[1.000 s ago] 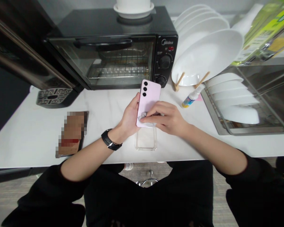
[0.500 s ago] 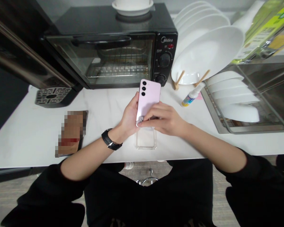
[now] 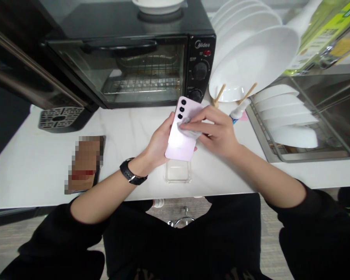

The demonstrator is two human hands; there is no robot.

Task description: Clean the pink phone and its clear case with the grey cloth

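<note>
One white counter [image 3: 125, 128] carries a black oven [image 3: 131, 64] beyond the phone [image 3: 179, 146].

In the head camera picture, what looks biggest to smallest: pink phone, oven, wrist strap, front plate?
1. Oven
2. Front plate
3. Pink phone, partly covered by the right hand
4. Wrist strap

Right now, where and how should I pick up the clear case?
Likely best by the side rims at the near end of the clear case, coming from your side: it lies flat, that end shows, and the phone hides its far end.
</note>
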